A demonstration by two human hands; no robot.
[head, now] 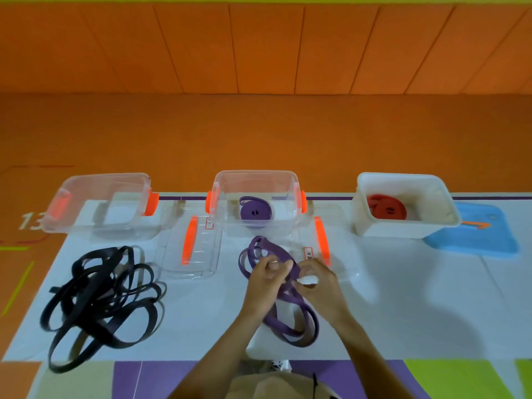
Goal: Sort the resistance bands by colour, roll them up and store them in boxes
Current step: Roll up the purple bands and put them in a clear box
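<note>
Loose purple resistance bands [290,326] lie tangled on the white mat in front of me. My left hand [264,280] and my right hand [318,286] both grip a purple band at the top of that pile, close together. A rolled purple band [254,212] sits in the middle clear box [256,180]. Rolled red bands [387,210] lie in the white box [403,180] on the right. A heap of black bands [100,300] rests loose at the left, in front of the left clear box [103,182], which holds nothing.
Two clear lids with orange handles lie flat: one lid [191,249] between the left and middle boxes, the other lid [325,240] just behind my right hand. A blue lid [475,234] lies beside the white box. The orange floor stretches beyond the mat.
</note>
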